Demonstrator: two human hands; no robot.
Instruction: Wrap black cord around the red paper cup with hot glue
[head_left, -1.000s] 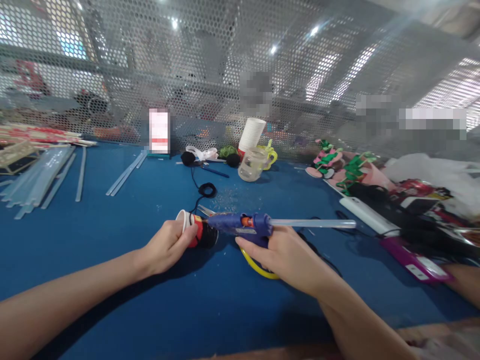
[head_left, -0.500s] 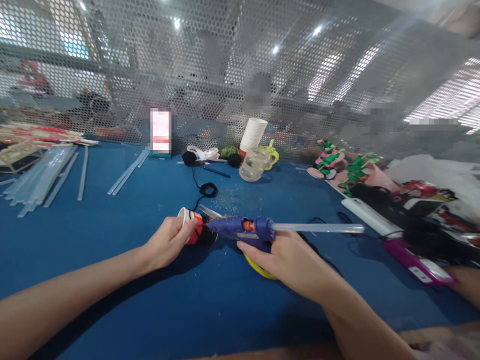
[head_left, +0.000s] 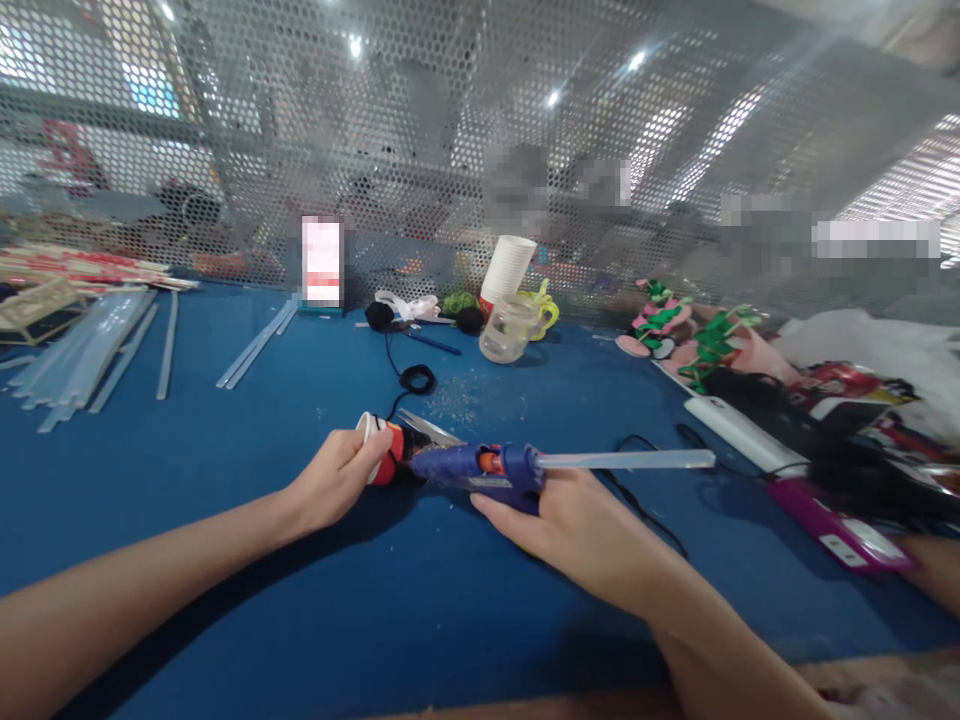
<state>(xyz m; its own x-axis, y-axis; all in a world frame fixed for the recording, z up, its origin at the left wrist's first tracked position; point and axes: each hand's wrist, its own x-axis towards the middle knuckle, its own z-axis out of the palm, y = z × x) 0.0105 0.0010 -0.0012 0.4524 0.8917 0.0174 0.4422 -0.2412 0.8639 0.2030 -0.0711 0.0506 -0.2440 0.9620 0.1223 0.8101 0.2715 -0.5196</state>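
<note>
My left hand (head_left: 337,475) is closed around a paper cup (head_left: 385,464) lying on its side, red and black with a white rim. Black yarn (head_left: 417,380) runs from the cup back to a black ball (head_left: 379,317). In my right hand (head_left: 559,520) is a blue glue gun (head_left: 480,474), its nozzle up against the dark part of the cup; whether it touches I cannot tell. A clear glue stick (head_left: 630,460) juts from the gun's rear. Behind the gun lie metal scissor blades (head_left: 427,427), the rest hidden.
Glue sticks (head_left: 82,350) lie piled at the left. A phone (head_left: 322,262), a clear plastic jar (head_left: 508,330) and stacked paper cups (head_left: 510,268) stand at the back. Right are felt flowers (head_left: 709,345), a purple-and-white power strip (head_left: 825,525), cables and another person's arm (head_left: 934,570).
The glue gun has shifted slightly left and its rear has dropped a little. More of the scissor blades shows, while the yellow handle beneath is now mostly covered. My left hand keeps the cup.
</note>
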